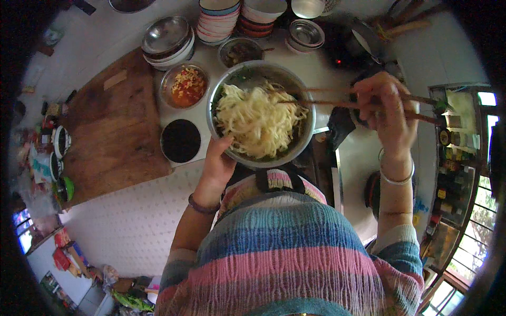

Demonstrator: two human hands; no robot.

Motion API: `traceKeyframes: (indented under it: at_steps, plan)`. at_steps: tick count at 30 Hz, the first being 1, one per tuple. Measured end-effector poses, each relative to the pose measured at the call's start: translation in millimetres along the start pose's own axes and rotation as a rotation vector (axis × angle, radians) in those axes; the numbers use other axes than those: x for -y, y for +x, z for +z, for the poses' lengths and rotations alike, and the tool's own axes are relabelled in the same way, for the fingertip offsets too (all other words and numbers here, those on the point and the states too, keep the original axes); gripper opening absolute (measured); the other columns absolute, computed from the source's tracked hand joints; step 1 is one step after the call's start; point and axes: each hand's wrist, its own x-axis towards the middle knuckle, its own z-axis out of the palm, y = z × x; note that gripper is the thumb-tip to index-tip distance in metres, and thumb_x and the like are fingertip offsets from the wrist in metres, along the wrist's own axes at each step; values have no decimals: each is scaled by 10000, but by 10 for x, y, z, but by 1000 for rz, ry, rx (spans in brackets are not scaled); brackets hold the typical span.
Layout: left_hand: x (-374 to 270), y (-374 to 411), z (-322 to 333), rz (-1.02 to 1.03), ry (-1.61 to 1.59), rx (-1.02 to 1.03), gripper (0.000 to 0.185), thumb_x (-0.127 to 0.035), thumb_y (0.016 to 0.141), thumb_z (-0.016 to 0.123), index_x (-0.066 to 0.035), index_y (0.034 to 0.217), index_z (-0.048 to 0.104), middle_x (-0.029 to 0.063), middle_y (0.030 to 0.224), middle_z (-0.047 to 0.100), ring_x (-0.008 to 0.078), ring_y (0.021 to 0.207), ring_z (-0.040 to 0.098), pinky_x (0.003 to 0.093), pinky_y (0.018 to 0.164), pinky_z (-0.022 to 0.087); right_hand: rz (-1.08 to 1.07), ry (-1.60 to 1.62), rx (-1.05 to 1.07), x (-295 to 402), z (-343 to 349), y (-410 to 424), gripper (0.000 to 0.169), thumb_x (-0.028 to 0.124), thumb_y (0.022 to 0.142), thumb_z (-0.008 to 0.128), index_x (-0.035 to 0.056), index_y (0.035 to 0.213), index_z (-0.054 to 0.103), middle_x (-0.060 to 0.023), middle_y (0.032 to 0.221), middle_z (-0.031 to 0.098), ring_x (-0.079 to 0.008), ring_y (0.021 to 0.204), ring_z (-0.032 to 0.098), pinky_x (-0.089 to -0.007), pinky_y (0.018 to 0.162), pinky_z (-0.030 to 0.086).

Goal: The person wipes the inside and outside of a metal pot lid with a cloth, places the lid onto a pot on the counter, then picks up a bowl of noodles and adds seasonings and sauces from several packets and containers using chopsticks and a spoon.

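Observation:
Close before me is a large metal bowl (310,130) heaped with pale noodles (257,118). Some dark green bits show at the bowl's far inner side. My left hand (219,158) grips the near left rim, its thumb over the edge. A pair of long wooden chopsticks (332,103) is held in my right hand (389,106), to the right of the bowl. Their tips reach into the noodles, where the strands look blurred. Left of the bowl stands a smaller bowl (163,87) of red sauce with yellow pieces, apart from both hands.
A wooden board (110,138) lies at the left, next to a bowl of dark liquid (181,141). Stacked bowls (217,27) and metal basins (166,35) stand along the back. Behind the noodles is another bowl (241,51) with a utensil. A wok (365,41) sits at the back right.

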Motion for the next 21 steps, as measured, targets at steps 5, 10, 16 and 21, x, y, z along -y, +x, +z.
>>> traceKeyframes:
  at_steps: [5, 10, 16, 21]
  plan:
    - [19, 52, -70, 143, 42, -113, 531, -181, 760, 570, -10, 1237, 411, 117, 1202, 499, 257, 1105, 486, 403, 953, 389, 100, 39, -46, 8, -65, -17, 352, 281, 924, 416, -17, 903, 603, -34, 668, 557, -44, 489, 491, -164, 382, 341]
    - [-61, 19, 117, 273, 83, 6, 600, -101, 729, 568, -12, 1275, 338, 103, 1226, 458, 222, 1133, 455, 366, 962, 372, 255, 219, -197, -691, 180, -150, 373, 298, 926, 417, -29, 917, 596, -66, 728, 569, -92, 484, 529, -201, 396, 387]
    - [-57, -89, 63, 102, 169, -12, 522, -160, 758, 563, -12, 1233, 407, 104, 1178, 513, 238, 1061, 515, 385, 913, 416, 127, 431, -355, -814, 433, -88, 386, 281, 927, 416, -54, 861, 594, -86, 658, 573, -127, 497, 528, -228, 446, 410]
    - [-152, -153, -85, 70, 150, 18, 540, -196, 769, 576, -7, 1241, 396, 103, 1183, 511, 235, 1068, 513, 373, 920, 414, -74, 35, -33, -246, 534, -160, 363, 244, 928, 402, -37, 823, 605, -47, 647, 552, -76, 520, 479, -200, 464, 390]
